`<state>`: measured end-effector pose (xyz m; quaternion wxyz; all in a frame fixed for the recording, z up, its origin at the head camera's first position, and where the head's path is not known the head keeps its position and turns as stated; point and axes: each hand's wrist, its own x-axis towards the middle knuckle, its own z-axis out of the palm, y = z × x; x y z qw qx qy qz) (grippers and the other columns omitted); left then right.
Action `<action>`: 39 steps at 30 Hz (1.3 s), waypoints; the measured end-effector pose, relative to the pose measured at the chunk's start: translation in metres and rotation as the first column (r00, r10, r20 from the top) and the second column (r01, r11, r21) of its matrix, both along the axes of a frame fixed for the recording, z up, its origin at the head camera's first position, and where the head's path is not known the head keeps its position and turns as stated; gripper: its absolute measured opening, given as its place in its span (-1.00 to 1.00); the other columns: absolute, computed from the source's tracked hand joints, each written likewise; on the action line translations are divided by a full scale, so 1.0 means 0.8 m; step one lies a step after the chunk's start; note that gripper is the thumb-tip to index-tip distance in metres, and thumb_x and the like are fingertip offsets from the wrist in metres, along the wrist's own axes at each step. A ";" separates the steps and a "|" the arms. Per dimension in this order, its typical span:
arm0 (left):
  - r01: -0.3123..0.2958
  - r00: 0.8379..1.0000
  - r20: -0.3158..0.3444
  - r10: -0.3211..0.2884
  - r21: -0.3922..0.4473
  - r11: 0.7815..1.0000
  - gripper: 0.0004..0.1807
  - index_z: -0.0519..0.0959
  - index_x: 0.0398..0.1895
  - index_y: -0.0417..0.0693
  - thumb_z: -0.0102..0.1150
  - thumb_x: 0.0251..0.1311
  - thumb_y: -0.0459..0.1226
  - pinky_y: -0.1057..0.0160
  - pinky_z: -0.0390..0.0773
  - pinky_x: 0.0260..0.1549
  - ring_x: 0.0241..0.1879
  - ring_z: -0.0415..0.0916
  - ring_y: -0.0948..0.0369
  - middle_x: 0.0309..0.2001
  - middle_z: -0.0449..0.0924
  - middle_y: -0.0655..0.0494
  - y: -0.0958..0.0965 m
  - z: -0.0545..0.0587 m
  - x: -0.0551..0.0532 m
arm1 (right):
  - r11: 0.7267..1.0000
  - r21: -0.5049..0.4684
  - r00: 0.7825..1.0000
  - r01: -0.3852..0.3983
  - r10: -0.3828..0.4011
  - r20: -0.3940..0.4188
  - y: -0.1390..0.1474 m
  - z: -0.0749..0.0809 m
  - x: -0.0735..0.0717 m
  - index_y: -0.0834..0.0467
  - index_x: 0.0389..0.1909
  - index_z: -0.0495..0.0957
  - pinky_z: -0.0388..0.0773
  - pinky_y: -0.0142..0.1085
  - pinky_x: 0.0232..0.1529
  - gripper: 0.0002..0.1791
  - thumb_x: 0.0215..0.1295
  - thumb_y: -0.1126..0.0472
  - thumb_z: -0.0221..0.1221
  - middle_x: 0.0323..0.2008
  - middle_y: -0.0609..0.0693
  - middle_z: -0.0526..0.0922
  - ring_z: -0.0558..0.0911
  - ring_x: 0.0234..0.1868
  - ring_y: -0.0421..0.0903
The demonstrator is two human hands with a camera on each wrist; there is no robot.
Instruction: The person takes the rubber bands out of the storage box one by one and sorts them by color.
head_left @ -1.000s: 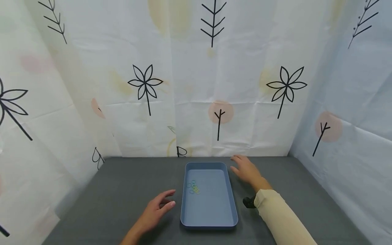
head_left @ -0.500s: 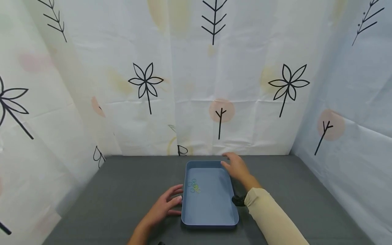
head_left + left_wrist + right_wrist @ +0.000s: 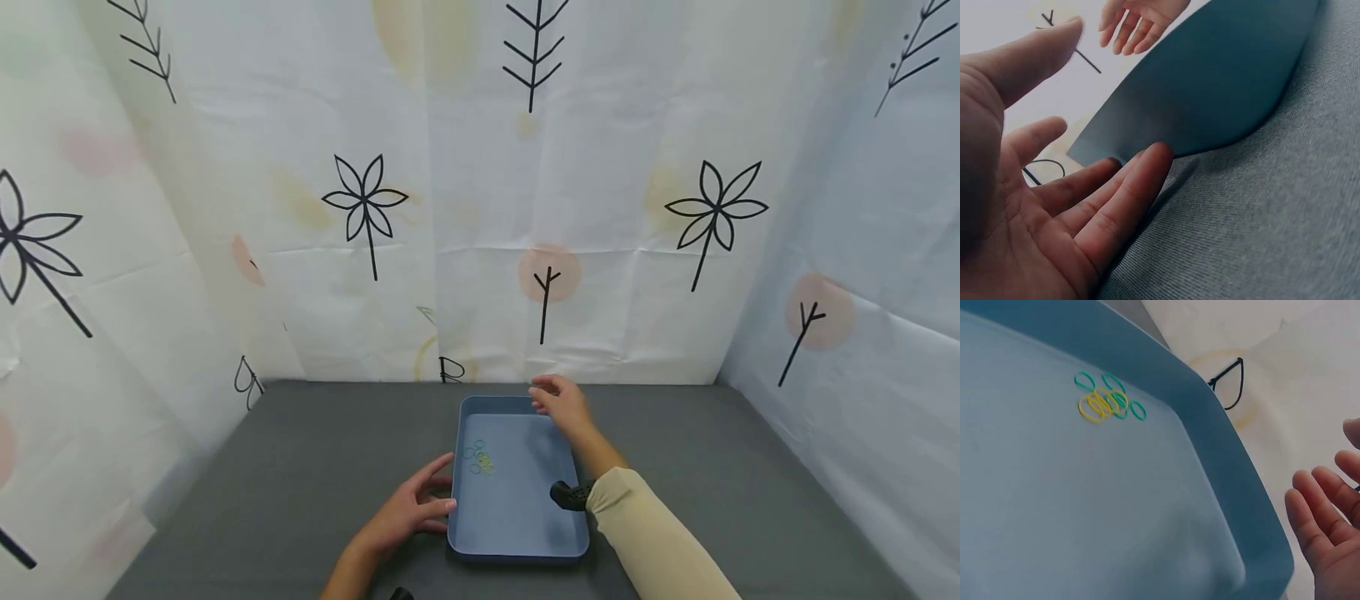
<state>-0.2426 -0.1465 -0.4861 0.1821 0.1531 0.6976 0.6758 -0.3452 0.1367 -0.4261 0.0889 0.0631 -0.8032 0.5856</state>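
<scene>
A shallow blue tray [image 3: 517,508] lies on the dark grey table, its long sides running away from me. Small thin yellow and green loops [image 3: 1104,404], like rubber bands, lie in a cluster on its floor toward the left side. My left hand [image 3: 408,510] is at the tray's left wall; in the left wrist view its loosely spread fingertips [image 3: 1159,153] come right up to the outer wall, thumb raised. Above the far right corner of the tray hovers my right hand [image 3: 564,407], fingers relaxed and slightly bent, holding nothing.
A white patterned cloth [image 3: 480,200] hangs as a wall behind the table and along both sides. The grey tabletop [image 3: 300,467] reaches around the tray. A black wrist device [image 3: 570,497] at my right sleeve overhangs the tray's right rim.
My left hand has moved right, up to the tray's left wall. The right hand has shifted left from beside the tray to over its far right corner. The loops stay in place.
</scene>
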 end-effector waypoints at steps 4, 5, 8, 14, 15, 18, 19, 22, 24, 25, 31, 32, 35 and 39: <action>0.014 1.000 -0.002 -0.014 0.000 1.000 -0.23 0.05 0.51 -0.14 0.19 0.32 -0.27 0.01 0.63 -0.18 -0.06 0.55 0.00 0.27 0.25 -0.36 -0.003 -0.005 0.000 | 0.997 -0.071 0.998 -0.022 0.027 0.063 -0.009 -0.005 0.002 0.41 0.01 0.53 0.65 -0.14 -0.26 -0.71 0.33 0.34 0.18 -0.23 0.25 0.63 0.68 -0.32 0.12; 0.014 1.000 -0.003 -0.014 0.000 1.000 -0.23 0.08 0.51 -0.15 0.20 0.31 -0.27 0.01 0.62 -0.17 -0.06 0.55 0.01 0.27 0.26 -0.35 -0.004 -0.005 0.001 | 0.997 -0.074 0.997 -0.025 0.031 0.077 -0.011 -0.006 0.002 0.41 0.01 0.53 0.65 -0.15 -0.28 -0.71 0.33 0.34 0.18 -0.23 0.26 0.64 0.67 -0.35 0.11; 0.014 1.000 -0.003 -0.014 0.010 1.000 -0.25 0.12 0.49 -0.17 0.21 0.30 -0.28 0.01 0.62 -0.14 -0.05 0.55 0.02 0.27 0.26 -0.35 -0.004 -0.007 0.001 | 0.998 -0.055 0.994 -0.023 0.029 0.110 -0.016 -0.010 0.003 0.37 -0.02 0.56 0.64 -0.21 -0.35 -0.73 0.31 0.34 0.20 -0.29 0.26 0.62 0.64 -0.42 0.06; 0.000 1.000 -0.004 0.000 0.006 1.000 -0.25 0.16 0.47 -0.17 0.26 0.26 -0.32 0.02 0.61 -0.12 -0.08 0.57 0.02 0.27 0.26 -0.37 -0.005 -0.005 0.002 | 0.999 0.031 0.994 -0.036 0.032 0.102 -0.027 -0.016 0.006 0.31 -0.16 0.61 0.53 -0.29 -0.52 -0.81 0.24 0.32 0.28 -0.41 0.24 0.60 0.50 -0.57 -0.12; -0.003 1.000 -0.003 0.003 0.000 1.000 -0.24 0.16 0.47 -0.17 0.27 0.25 -0.32 0.03 0.61 -0.12 -0.08 0.57 0.02 0.27 0.27 -0.36 -0.005 -0.005 0.002 | 0.998 0.047 0.994 -0.049 0.044 0.103 -0.028 -0.016 0.006 0.30 -0.19 0.61 0.51 -0.29 -0.54 -0.83 0.23 0.32 0.28 -0.41 0.25 0.60 0.49 -0.59 -0.13; -0.007 1.000 -0.007 0.006 -0.011 1.000 -0.23 0.17 0.47 -0.14 0.28 0.23 -0.31 0.03 0.61 -0.12 -0.08 0.57 0.02 0.26 0.30 -0.34 -0.003 -0.005 0.000 | 0.991 0.087 0.988 -0.104 0.093 0.121 -0.031 -0.018 0.007 0.28 -0.23 0.61 0.48 -0.27 -0.58 -0.87 0.23 0.33 0.27 -0.44 0.27 0.58 0.45 -0.65 -0.14; -0.006 1.000 -0.010 0.006 -0.013 1.000 -0.23 0.17 0.47 -0.14 0.29 0.23 -0.31 0.03 0.61 -0.13 -0.08 0.58 0.02 0.25 0.31 -0.33 -0.003 -0.006 0.000 | 0.987 0.100 0.985 -0.129 0.116 0.132 -0.031 -0.019 0.008 0.28 -0.23 0.61 0.47 -0.27 -0.59 -0.88 0.24 0.33 0.26 -0.46 0.27 0.58 0.44 -0.66 -0.15; -0.005 1.000 -0.017 0.004 -0.020 1.000 -0.23 0.17 0.47 -0.14 0.29 0.23 -0.31 0.04 0.61 -0.13 -0.08 0.58 0.01 0.23 0.33 -0.31 -0.001 -0.006 -0.001 | 0.971 0.123 0.969 -0.206 0.185 0.161 -0.032 -0.026 0.008 0.31 -0.23 0.59 0.48 -0.26 -0.61 -0.88 0.26 0.35 0.24 -0.49 0.25 0.57 0.42 -0.69 -0.15; -0.006 1.000 -0.016 0.005 -0.024 1.000 -0.23 0.16 0.47 -0.14 0.28 0.24 -0.31 0.04 0.61 -0.13 -0.08 0.58 0.01 0.23 0.33 -0.30 0.000 -0.005 0.000 | 0.960 0.135 0.959 -0.243 0.217 0.182 -0.033 -0.030 0.008 0.30 -0.23 0.59 0.51 -0.26 -0.61 -0.88 0.26 0.34 0.24 -0.50 0.22 0.57 0.44 -0.69 -0.15; -0.005 1.000 -0.015 0.005 -0.026 1.000 -0.23 0.16 0.47 -0.14 0.28 0.24 -0.31 0.04 0.61 -0.12 -0.08 0.58 0.01 0.23 0.33 -0.30 0.000 -0.004 0.000 | 0.957 0.138 0.954 -0.257 0.229 0.192 -0.034 -0.032 0.009 0.31 -0.23 0.59 0.52 -0.25 -0.60 -0.88 0.26 0.33 0.25 -0.50 0.21 0.57 0.46 -0.68 -0.14; 0.002 1.000 -0.005 -0.002 -0.027 1.000 -0.24 0.16 0.47 -0.15 0.27 0.25 -0.30 0.03 0.61 -0.12 -0.08 0.58 0.01 0.24 0.33 -0.34 -0.001 -0.003 0.002 | 0.936 0.134 0.929 -0.326 0.291 0.229 -0.041 -0.040 0.015 0.32 -0.24 0.59 0.55 -0.27 -0.61 -0.88 0.25 0.34 0.25 -0.54 0.12 0.56 0.48 -0.67 -0.15; 0.003 1.000 -0.005 -0.003 -0.026 1.000 -0.24 0.16 0.47 -0.16 0.27 0.25 -0.31 0.03 0.61 -0.12 -0.08 0.58 0.00 0.24 0.33 -0.34 -0.001 -0.003 0.002 | 0.931 0.134 0.924 -0.339 0.304 0.231 -0.042 -0.042 0.016 0.33 -0.24 0.59 0.54 -0.28 -0.61 -0.87 0.25 0.34 0.25 -0.56 0.09 0.55 0.48 -0.67 -0.16; 0.002 1.000 0.001 -0.002 -0.020 1.000 -0.25 0.16 0.47 -0.17 0.26 0.25 -0.32 0.02 0.61 -0.12 -0.07 0.58 0.00 0.23 0.34 -0.35 -0.002 -0.003 0.002 | 0.922 0.124 0.912 -0.366 0.329 0.245 -0.044 -0.049 0.019 0.33 -0.24 0.59 0.51 -0.32 -0.63 -0.89 0.26 0.36 0.25 -0.57 0.02 0.54 0.46 -0.67 -0.18; -0.008 1.000 0.008 0.009 -0.024 1.000 -0.27 0.17 0.47 -0.16 0.25 0.27 -0.31 0.03 0.61 -0.13 -0.07 0.57 0.01 0.20 0.35 -0.32 -0.001 -0.002 0.001 | 0.922 0.117 0.907 -0.368 0.328 0.264 -0.047 -0.056 0.020 0.32 -0.27 0.60 0.46 -0.37 -0.64 -0.91 0.24 0.37 0.26 -0.56 -0.03 0.54 0.44 -0.66 -0.20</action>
